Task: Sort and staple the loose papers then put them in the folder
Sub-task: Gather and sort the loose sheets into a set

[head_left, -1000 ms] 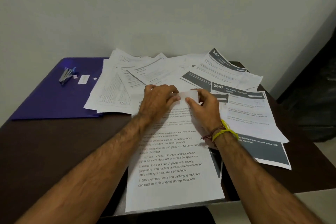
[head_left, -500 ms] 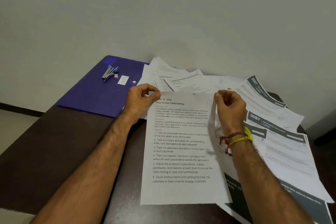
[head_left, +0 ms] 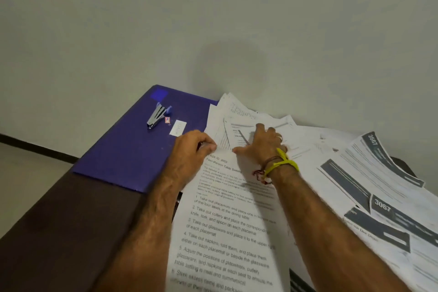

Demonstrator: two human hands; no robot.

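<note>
Left hand (head_left: 189, 152) pinches the sheet (head_left: 227, 225) at its top left corner; right hand (head_left: 260, 144) lies with spread fingers on the pile (head_left: 272, 125) behind. Best keep that pinch firm while drawing out the matching page. Stapler (head_left: 157, 116) waits on the folder (head_left: 123, 149), left.

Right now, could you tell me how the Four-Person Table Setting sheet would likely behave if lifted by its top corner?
Likely floppy: the sheet is one thin page, pinched at its top corner by the left hand. Probably light, so it may slide easily over the papers beneath.
</note>
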